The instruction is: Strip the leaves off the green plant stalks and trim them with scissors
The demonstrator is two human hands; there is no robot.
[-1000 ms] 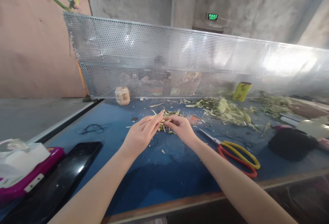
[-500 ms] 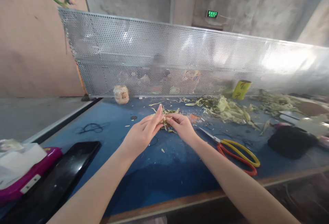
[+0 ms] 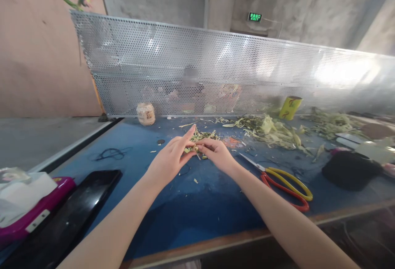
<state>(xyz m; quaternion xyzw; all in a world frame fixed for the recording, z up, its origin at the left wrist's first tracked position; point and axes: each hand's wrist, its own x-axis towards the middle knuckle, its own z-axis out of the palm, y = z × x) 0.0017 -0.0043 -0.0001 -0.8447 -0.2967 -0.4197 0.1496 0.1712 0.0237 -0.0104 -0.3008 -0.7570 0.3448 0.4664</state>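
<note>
In the middle of the blue table, my left hand [image 3: 173,155] and my right hand [image 3: 218,153] meet at the fingertips. Between them they pinch a small piece of pale green husk [image 3: 190,148], partly covered by the fingers. One finger of the left hand points up and away, while the thumb and other fingers close on the piece. The right thumb and index finger grip its right side. Just behind the hands lies a heap of shredded husk scraps [image 3: 206,137]. Scissors [image 3: 285,184] with one red and one yellow handle rest beside my right forearm, blades toward the hands.
A larger pile of dried husks [image 3: 270,133] lies back right, near a yellow-green can [image 3: 290,108]. Black cloth [image 3: 350,170] sits far right. At left are a phone [image 3: 89,195], black cord [image 3: 111,153] and a wrapped jar [image 3: 145,114]. A perforated metal screen [image 3: 173,63] bounds the back.
The fingers have shifted slightly around the husk piece, and more of its pale green surface shows between the hands. The scissors and the other things on the table stay where they were.
</note>
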